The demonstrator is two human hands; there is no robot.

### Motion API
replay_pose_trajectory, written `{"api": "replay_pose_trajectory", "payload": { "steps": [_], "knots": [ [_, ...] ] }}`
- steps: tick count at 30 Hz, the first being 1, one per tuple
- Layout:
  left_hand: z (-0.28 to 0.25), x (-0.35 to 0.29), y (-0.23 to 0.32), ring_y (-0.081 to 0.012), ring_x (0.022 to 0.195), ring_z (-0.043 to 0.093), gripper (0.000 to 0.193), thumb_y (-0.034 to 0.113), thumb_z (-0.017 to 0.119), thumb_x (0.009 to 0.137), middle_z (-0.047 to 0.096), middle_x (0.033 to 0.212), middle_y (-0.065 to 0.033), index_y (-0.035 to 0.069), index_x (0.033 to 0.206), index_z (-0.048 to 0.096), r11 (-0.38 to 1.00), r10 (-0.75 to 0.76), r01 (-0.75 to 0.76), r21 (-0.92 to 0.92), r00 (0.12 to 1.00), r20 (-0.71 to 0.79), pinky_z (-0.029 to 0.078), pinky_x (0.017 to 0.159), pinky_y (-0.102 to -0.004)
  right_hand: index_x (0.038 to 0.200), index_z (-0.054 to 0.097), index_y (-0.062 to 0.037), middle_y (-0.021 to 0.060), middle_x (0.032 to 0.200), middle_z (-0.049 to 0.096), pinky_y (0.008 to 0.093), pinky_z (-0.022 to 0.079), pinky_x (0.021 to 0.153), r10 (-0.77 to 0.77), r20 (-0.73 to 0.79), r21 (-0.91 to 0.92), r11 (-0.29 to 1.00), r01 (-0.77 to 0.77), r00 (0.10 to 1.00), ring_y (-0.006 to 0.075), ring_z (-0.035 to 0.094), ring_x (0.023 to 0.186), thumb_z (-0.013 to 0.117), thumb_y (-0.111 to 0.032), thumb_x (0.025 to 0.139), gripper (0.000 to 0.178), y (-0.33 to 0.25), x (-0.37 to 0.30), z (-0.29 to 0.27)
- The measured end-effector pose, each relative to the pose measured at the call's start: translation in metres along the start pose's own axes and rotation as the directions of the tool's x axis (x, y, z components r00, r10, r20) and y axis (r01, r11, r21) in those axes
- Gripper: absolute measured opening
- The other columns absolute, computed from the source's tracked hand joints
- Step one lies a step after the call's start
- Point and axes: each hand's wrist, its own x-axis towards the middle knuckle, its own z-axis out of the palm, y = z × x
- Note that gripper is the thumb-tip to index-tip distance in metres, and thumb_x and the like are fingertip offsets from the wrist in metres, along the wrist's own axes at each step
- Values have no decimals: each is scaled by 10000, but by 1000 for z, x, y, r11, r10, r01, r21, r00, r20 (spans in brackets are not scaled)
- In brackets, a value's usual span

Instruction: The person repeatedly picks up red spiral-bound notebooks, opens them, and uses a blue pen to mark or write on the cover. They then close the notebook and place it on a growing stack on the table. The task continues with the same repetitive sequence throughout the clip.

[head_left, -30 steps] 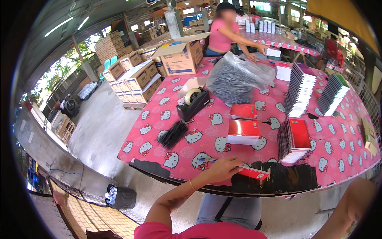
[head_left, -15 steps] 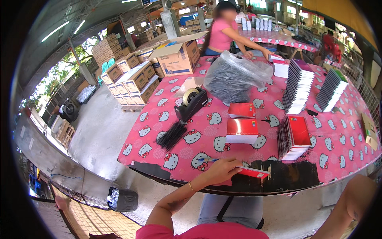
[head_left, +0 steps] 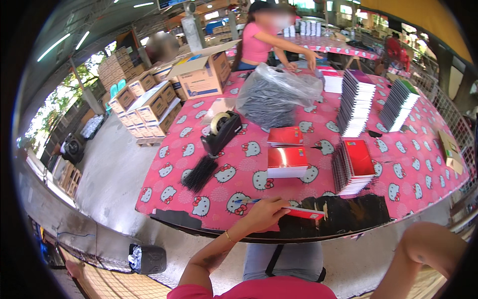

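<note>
My left hand (head_left: pixel 263 213) rests on the near edge of the pink patterned table (head_left: pixel 398 169), its fingers closed on a thin red notebook (head_left: pixel 304 213) that lies flat. A blue pen (head_left: pixel 245 201) lies just beside the hand. My right arm comes in at the lower right; only the elbow (head_left: pixel 430 244) shows and the right hand is out of view. A stack of red notebooks (head_left: pixel 287 161) sits just beyond, with a second one (head_left: pixel 285 135) behind it. A row of spiral-bound red notebooks (head_left: pixel 352 164) stands to the right.
A black tape dispenser (head_left: pixel 221 132), a bundle of black spiral combs (head_left: pixel 200 173) and a clear bag of black coils (head_left: pixel 276 97) lie on the table. Tall notebook stacks (head_left: pixel 354 102) stand at right. A person in pink (head_left: pixel 259 40) works at the far end. Cardboard boxes (head_left: pixel 149 99) line the left.
My left hand and the red notebook stay in about the same place; only the view has shifted slightly.
</note>
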Motion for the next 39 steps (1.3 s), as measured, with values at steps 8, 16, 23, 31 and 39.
{"api": "replay_pose_trajectory", "payload": {
  "steps": [8,16,23,31,39],
  "knots": [
    [3,-5,15,-371,814,649,218,114,658,918,648,940,-153,73,1132,672,986,-18,30,164,997,-76,515,670,-436,1314,525,-61,126,1333,548,375,433,1029,284,452,355,812,-463,845,225,523,1252,844,-162,784,627,22,-114,185],
    [32,-7,19,-414,865,625,200,20,584,945,607,1010,-209,9,1143,608,998,-29,40,41,970,-242,512,722,-439,1056,606,-40,46,1047,645,267,468,904,527,477,608,380,-697,703,121,602,1016,745,-33,857,243,44,-186,258],
    [36,-6,22,-433,915,595,200,2,547,949,601,1030,-223,-5,1146,581,994,-111,104,-45,971,-212,487,773,-444,1164,651,-16,56,1108,655,271,464,928,441,645,453,438,-777,624,114,600,1041,710,-13,866,303,57,-186,251],
    [29,-2,25,-452,899,557,281,-26,537,925,554,1033,-239,3,1203,564,988,-73,115,103,936,-345,465,808,-487,1168,689,-11,59,1076,697,278,481,925,408,675,441,444,-780,614,116,617,1002,685,-68,916,259,65,-183,247],
    [-11,-15,2,-294,759,567,384,8,597,927,537,951,-168,1,1310,564,993,-105,113,17,962,-251,481,668,-371,1231,665,-16,92,1131,709,272,477,933,401,683,410,480,-775,610,126,620,1018,677,-43,916,317,61,-174,244]
  ]
}}
